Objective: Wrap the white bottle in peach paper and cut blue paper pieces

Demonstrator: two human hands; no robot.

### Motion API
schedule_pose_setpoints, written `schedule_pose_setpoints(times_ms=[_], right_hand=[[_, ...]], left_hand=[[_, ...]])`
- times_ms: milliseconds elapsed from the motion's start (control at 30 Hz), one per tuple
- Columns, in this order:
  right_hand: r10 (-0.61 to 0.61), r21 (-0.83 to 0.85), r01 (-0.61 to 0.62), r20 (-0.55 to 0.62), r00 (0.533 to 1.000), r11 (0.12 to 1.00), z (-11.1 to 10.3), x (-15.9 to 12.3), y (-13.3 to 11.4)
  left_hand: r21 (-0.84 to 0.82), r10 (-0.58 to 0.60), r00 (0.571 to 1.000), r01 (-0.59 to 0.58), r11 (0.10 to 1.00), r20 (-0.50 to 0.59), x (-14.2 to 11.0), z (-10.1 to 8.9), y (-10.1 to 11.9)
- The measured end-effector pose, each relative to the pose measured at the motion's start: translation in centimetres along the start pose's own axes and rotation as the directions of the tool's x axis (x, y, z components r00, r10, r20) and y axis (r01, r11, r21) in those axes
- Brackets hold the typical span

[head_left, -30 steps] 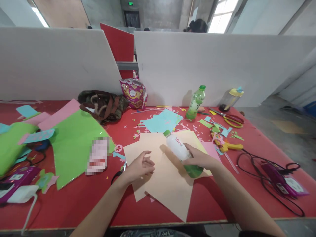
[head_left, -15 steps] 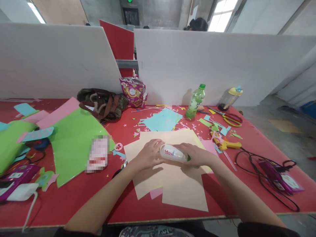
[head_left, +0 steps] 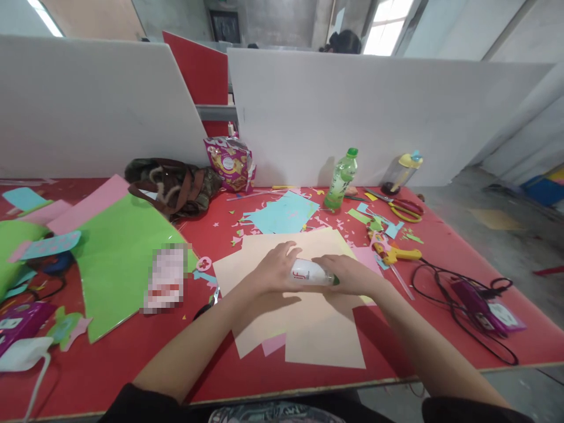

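A small bottle (head_left: 312,273) with a white label reading "if" lies almost level between my hands, a bit of green showing at its right end. My left hand (head_left: 278,267) is curled around the left end of the bottle. At the other end, my right hand (head_left: 350,275) grips it, fingers partly covering the green part. Beneath both hands are cream paper sheets (head_left: 326,335), with shadows of the hands on them. Whether the bottle touches the paper I cannot tell.
Light-blue paper (head_left: 284,212) and scraps lie behind. A green drink bottle (head_left: 341,179), large scissors (head_left: 403,208) and a yellow glue gun (head_left: 399,254) with cables are to the right. Green sheets (head_left: 127,258), a camouflage bag (head_left: 176,185) and a snack bag (head_left: 231,164) are left.
The bottle has turned from slanting to nearly level. My left hand has closed further over its left end. The view has shifted slightly to the right.
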State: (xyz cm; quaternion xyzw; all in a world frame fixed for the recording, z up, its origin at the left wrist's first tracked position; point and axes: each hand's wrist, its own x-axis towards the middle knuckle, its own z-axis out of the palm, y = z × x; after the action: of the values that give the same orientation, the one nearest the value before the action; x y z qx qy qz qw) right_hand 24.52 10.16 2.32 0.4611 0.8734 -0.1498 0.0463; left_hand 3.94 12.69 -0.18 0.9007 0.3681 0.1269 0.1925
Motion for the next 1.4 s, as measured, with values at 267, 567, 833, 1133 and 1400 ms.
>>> schedule_pose_setpoints(times_ms=[267, 567, 833, 1133, 1400], right_hand=[[-0.072, -0.076, 0.061, -0.160, 0.985, 0.995, 1.1, 0.5, 0.0], [0.033, 0.100, -0.015, -0.178, 0.983, 0.995, 0.3, -0.5, 1.3], [0.029, 0.223, 0.024, -0.235, 0.972, 0.974, 1.9, -2.1, 2.3], [-0.042, 0.219, 0.140, -0.402, 0.915, 0.966, 3.4, -2.3, 2.5], [-0.078, 0.217, 0.206, -0.483, 0.872, 0.954, 3.0, -1.9, 1.6]], left_hand=[[-0.120, -0.018, 0.972, 0.047, 0.992, 0.235, 1.9, -1.7, -1.5], [-0.097, 0.016, 0.995, -0.006, 0.995, 0.103, 0.3, -0.8, -1.0], [-0.018, 0.023, 0.992, -0.025, 1.000, -0.125, -2.1, 1.5, 0.3], [0.190, 0.122, 0.984, -0.096, 0.977, -0.127, -1.5, 1.8, 1.7], [0.246, 0.126, 0.992, -0.127, 0.961, 0.019, -0.4, 0.6, 1.6]])
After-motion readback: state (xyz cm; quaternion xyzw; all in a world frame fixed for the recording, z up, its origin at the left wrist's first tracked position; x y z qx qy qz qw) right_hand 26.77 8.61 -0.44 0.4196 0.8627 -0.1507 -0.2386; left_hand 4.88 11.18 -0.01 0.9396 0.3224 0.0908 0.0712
